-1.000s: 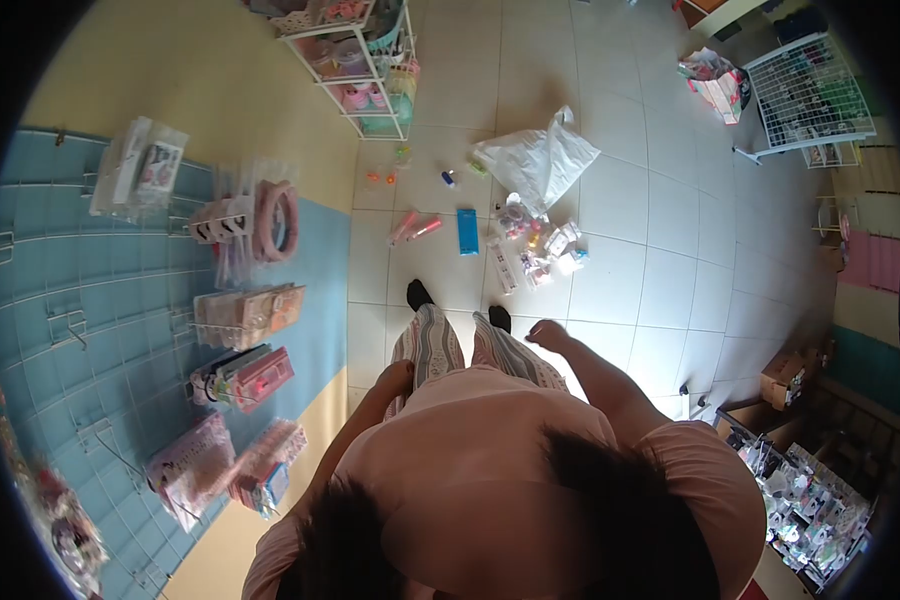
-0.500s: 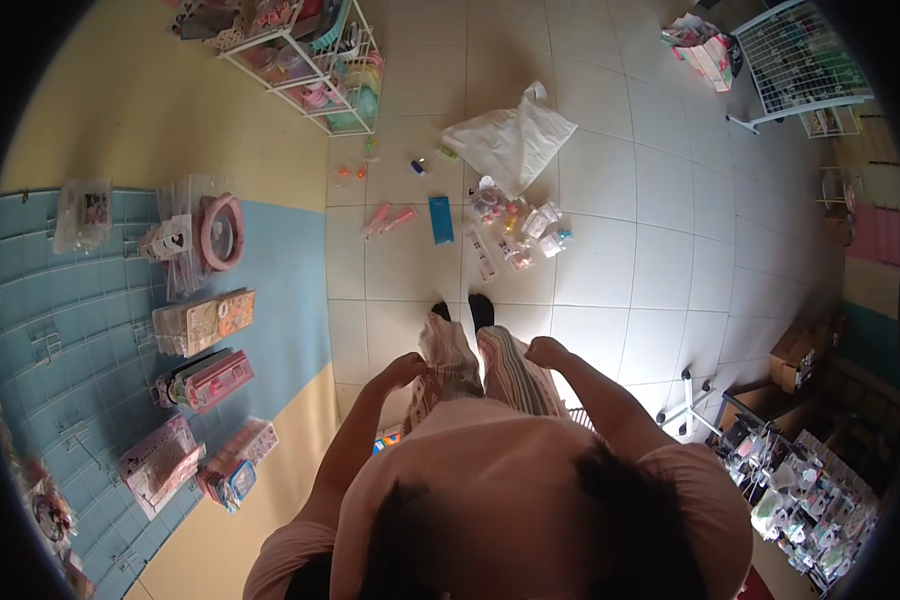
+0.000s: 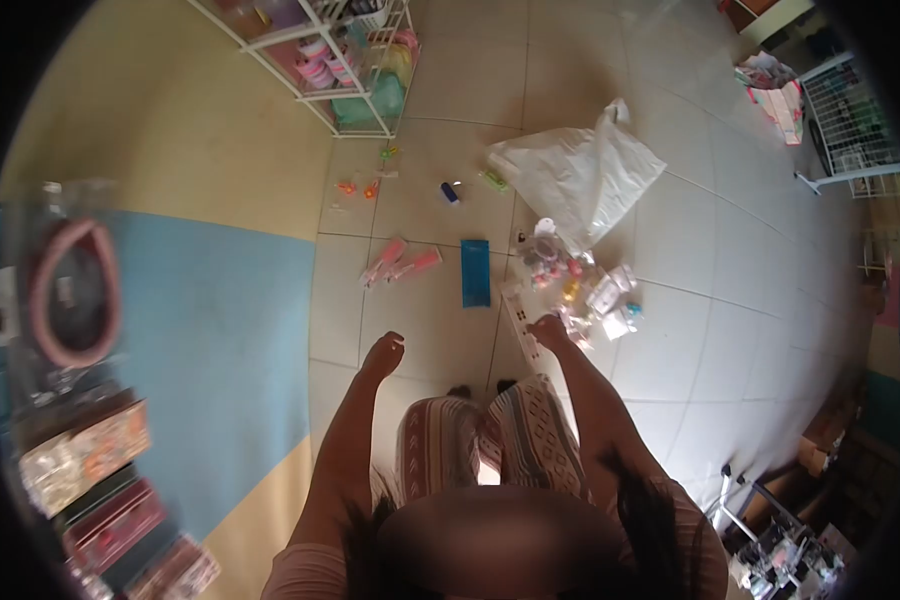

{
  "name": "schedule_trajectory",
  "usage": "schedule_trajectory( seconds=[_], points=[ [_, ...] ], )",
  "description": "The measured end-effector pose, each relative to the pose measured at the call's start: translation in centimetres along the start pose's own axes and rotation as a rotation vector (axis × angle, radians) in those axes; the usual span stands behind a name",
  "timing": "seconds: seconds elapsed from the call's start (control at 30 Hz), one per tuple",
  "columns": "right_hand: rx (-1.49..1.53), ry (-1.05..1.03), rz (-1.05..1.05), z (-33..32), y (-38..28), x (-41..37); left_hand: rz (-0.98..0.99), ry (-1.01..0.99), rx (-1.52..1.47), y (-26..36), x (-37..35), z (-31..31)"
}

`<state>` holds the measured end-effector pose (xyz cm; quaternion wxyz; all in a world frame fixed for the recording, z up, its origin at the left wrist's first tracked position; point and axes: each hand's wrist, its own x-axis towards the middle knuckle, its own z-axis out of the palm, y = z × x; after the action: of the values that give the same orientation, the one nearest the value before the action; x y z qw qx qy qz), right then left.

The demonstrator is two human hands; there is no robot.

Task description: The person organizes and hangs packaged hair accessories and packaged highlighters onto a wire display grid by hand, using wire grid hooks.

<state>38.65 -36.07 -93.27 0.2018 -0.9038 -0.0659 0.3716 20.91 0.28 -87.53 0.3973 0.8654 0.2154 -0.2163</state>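
Note:
My left hand is held out over the floor with loosely curled fingers and nothing visible in them. It is nearest to the pink packaged items. My right hand, its fingers curled in, overlaps a long clear packet in this view. Beside it lies a pile of small plastic-wrapped goods. A flat blue packet rests on the tiles between and beyond my hands. Past the pile spreads a crumpled white plastic bag.
A white wire rack with goods stands by the wall at upper left. Small orange items and a dark blue item lie on the floor. Packaged goods hang on the left wall, including a pink ring-shaped item. Another rack stands far right.
Both hands have left the striped trouser legs and reached forward over the floor. The view has come lower and closer to the goods, with my knees now bent.

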Motion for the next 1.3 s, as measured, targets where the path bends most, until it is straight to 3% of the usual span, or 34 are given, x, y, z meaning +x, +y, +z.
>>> schedule_trajectory(
  seconds=[0.07,0.17,0.2,0.37,0.4,0.5,0.7,0.8,0.9,1.07,1.2,1.3],
  points=[
    [-0.426,0.097,-0.426,7.3,1.5,11.4,0.053,0.083,-0.099,-2.5,5.1,2.1],
    [0.025,0.103,0.021,6.7,-8.0,15.3,0.228,0.121,-0.236,-5.4,11.3,4.2],
    [0.154,0.163,0.145,6.0,-11.3,14.2,0.173,0.103,-0.298,-6.2,12.5,5.0],
    [-0.148,0.357,0.030,11.0,-13.2,13.3,0.000,0.023,-0.598,-6.2,14.8,5.8],
    [-0.169,0.407,-0.010,11.7,-12.9,13.1,-0.126,-0.034,-0.673,-6.0,14.6,5.9],
    [-0.003,0.308,-0.097,12.4,-11.3,12.6,-0.190,-0.137,-0.734,-5.0,13.3,6.4],
    [1.306,-0.378,-0.044,14.0,-7.7,14.3,-0.211,-0.274,-0.792,-3.4,13.8,8.4],
    [1.310,-0.397,-0.114,11.3,-10.2,11.5,-0.225,-0.363,-0.937,-2.6,15.0,9.8],
    [1.089,-0.331,-0.216,12.1,-10.1,11.6,-0.265,-0.478,-1.117,-1.7,15.6,10.7],
    [1.126,-0.240,-0.141,11.8,-9.7,11.3,-0.244,-0.612,-1.250,0.0,15.6,10.7],
    [1.183,-0.083,-0.202,12.9,-9.7,11.4,-0.202,-0.582,-1.048,0.5,15.3,10.7],
    [1.197,-0.101,-0.181,13.2,-9.7,10.9,-0.187,-0.530,-0.933,0.0,15.5,11.3]
  ],
)
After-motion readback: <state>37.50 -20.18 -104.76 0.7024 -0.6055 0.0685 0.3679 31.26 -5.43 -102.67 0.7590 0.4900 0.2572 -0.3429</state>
